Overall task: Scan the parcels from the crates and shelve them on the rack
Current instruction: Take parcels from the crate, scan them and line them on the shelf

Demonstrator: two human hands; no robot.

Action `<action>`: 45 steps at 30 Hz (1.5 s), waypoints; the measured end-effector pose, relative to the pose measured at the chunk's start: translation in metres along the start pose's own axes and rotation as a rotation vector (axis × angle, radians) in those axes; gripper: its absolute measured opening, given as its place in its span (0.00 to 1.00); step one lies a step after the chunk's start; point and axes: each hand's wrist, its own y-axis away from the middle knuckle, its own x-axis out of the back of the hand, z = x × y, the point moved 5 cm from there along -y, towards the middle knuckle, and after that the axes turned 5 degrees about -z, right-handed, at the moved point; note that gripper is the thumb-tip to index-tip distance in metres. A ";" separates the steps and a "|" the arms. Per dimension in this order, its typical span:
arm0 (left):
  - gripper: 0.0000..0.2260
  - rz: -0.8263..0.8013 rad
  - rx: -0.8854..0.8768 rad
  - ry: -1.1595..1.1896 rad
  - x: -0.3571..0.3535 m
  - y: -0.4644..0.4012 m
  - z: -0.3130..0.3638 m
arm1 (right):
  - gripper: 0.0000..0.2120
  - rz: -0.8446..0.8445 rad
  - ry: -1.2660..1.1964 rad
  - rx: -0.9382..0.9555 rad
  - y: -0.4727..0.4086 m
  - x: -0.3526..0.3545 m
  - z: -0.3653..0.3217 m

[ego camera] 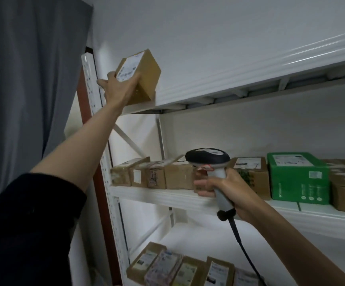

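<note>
Up at the left end of the rack's top shelf [250,65], a small cardboard parcel [141,77] sits tilted on the edge, left hand [119,87] gripping its labelled face with curled fingers. Right hand [227,190] is wrapped around a corded barcode scanner [210,164] in front of the middle shelf [167,198], which is lined with brown boxes [159,174] and one green box [298,179].

a small parcel storeroom: a white metal rack [229,79] against a plain wall, its shelves lined edge to edge with labelled cardboard parcels [167,174], a green box [297,180] among them, and a corded barcode scanner [210,162].
</note>
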 end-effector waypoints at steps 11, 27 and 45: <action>0.37 -0.077 -0.017 -0.406 -0.057 -0.071 0.020 | 0.15 -0.004 0.041 0.030 -0.002 0.024 -0.006; 0.34 -0.179 -0.181 -0.949 -0.053 -0.119 -0.024 | 0.17 0.022 -0.046 0.001 -0.020 0.023 0.015; 0.39 -0.143 -0.035 -0.545 -0.028 -0.127 -0.096 | 0.14 0.028 0.050 -0.060 -0.030 0.004 0.031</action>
